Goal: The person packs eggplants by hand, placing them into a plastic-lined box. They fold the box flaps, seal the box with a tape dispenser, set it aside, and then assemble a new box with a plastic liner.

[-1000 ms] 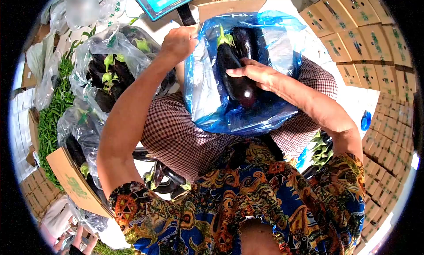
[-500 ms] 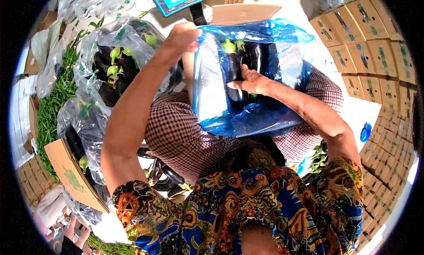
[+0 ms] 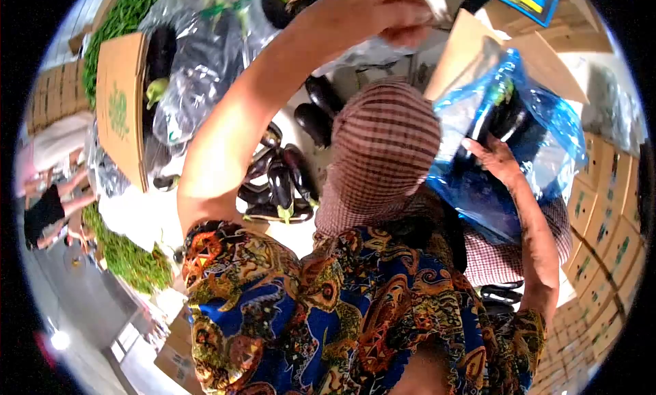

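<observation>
here, right hand point(image 3: 497, 159) on eggplants point(image 3: 507, 115) inside blue bag point(image 3: 564, 132).

"What's moved?"
"The left hand point(image 3: 400, 14) has left the blue bag point(image 3: 478, 200)'s edge and is now well apart from it."
"And the view?"
"Swung round: the blue bag appears farther right, and more loose eggplants point(image 3: 280, 183) show beside the knee point(image 3: 388, 145)"

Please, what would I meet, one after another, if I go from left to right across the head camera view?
Brown cardboard flap with green print → pile of glossy dark-purple eggplants → checked-cloth knee → translucent blue plastic bag.
</observation>
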A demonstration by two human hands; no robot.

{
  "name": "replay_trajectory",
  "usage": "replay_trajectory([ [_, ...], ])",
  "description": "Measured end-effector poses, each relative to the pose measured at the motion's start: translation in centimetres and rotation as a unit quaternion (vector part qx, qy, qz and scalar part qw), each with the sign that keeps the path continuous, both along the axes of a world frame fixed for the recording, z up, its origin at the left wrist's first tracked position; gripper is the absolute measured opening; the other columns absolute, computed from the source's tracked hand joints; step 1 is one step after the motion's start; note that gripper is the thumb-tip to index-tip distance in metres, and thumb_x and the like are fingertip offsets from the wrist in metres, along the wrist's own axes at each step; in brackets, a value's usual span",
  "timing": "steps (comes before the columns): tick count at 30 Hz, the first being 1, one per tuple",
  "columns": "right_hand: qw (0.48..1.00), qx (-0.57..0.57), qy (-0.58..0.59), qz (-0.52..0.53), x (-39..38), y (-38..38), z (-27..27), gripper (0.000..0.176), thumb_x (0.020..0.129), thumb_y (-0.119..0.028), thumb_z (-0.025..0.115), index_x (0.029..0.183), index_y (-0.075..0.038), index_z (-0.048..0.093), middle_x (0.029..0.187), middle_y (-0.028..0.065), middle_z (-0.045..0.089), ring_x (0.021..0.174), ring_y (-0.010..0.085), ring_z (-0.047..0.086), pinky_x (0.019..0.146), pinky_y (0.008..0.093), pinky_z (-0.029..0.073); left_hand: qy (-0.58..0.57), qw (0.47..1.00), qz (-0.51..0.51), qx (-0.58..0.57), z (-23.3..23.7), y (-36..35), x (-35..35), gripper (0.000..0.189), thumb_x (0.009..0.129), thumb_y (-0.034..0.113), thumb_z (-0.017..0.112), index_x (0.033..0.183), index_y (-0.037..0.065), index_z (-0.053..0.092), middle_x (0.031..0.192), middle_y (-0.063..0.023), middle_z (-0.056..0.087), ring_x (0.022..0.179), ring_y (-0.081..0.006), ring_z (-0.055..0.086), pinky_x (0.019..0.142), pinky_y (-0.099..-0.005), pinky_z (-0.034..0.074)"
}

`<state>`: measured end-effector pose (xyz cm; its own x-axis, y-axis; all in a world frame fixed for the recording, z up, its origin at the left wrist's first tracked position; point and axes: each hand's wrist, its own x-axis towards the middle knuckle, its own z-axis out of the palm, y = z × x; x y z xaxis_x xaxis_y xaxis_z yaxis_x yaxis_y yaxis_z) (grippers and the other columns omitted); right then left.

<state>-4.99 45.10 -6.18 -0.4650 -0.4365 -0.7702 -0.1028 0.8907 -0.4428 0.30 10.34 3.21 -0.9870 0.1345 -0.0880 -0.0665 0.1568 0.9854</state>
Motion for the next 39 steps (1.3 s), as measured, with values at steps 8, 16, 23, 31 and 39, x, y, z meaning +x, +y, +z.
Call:
replay_trajectory([
  [8, 0.990, -0.100, 0.088, -0.049, -4.4, 1.8, 2.6, 0.036, 0.091, -0.027, 0.063, 0.116, -0.001, 0.060, 0.108, 0.0105, 0.066, 0.092, 0.0141, 0.060, 0.080, 0.0279, 0.048, -0.214, 0.926, 0.147, -0.272, -16.4, -2.7, 22.2, 0.033, 0.085, 0.020, 0.065, 0.115, 0.009, 0.059, 0.088, -0.0051, 0.064, 0.077, -0.0204, 0.062, 0.071, -0.0312, 0.051],
  [16, 0.867, -0.128, 0.481, 0.016, -16.7, 2.6, 9.5, 0.046, 0.092, -0.034, 0.061, 0.132, -0.014, 0.053, 0.123, 0.0137, 0.060, 0.111, 0.0225, 0.057, 0.095, 0.0339, 0.045, 0.055, 0.798, -0.008, -0.600, -25.2, 3.6, 21.8, 0.035, 0.073, 0.015, 0.060, 0.107, 0.009, 0.062, 0.121, -0.0114, 0.053, 0.116, -0.0300, 0.043, 0.092, -0.0476, 0.038],
  [23, 0.876, -0.237, 0.418, -0.036, -19.0, 4.7, 10.9, 0.038, 0.095, -0.026, 0.054, 0.123, 0.000, 0.058, 0.119, 0.0089, 0.062, 0.111, 0.0188, 0.056, 0.097, 0.0308, 0.042, -0.052, 0.815, 0.044, -0.576, -27.6, 3.3, 15.2, 0.038, 0.075, 0.020, 0.061, 0.110, 0.007, 0.059, 0.117, -0.0115, 0.055, 0.110, -0.0280, 0.049, 0.086, -0.0428, 0.042],
  [31, 0.918, -0.213, 0.335, -0.001, -7.8, 6.4, 10.3, 0.021, 0.089, -0.016, 0.063, 0.103, 0.000, 0.065, 0.095, 0.0136, 0.069, 0.087, 0.0224, 0.067, 0.075, 0.0318, 0.054, -0.146, 0.788, 0.034, -0.597, -27.3, 1.9, 17.3, 0.042, 0.076, 0.020, 0.064, 0.114, 0.005, 0.056, 0.112, -0.0119, 0.058, 0.104, -0.0267, 0.054, 0.082, -0.0403, 0.045],
  [39, 0.961, -0.126, 0.198, 0.149, -1.5, 9.7, 4.3, 0.028, 0.084, -0.011, 0.063, 0.110, -0.002, 0.060, 0.105, 0.0141, 0.062, 0.096, 0.0341, 0.060, 0.083, 0.0391, 0.049, -0.176, 0.787, 0.041, -0.590, -26.5, -0.1, 20.6, 0.047, 0.077, 0.021, 0.067, 0.118, 0.003, 0.052, 0.107, -0.0123, 0.060, 0.099, -0.0254, 0.058, 0.079, -0.0378, 0.048],
])
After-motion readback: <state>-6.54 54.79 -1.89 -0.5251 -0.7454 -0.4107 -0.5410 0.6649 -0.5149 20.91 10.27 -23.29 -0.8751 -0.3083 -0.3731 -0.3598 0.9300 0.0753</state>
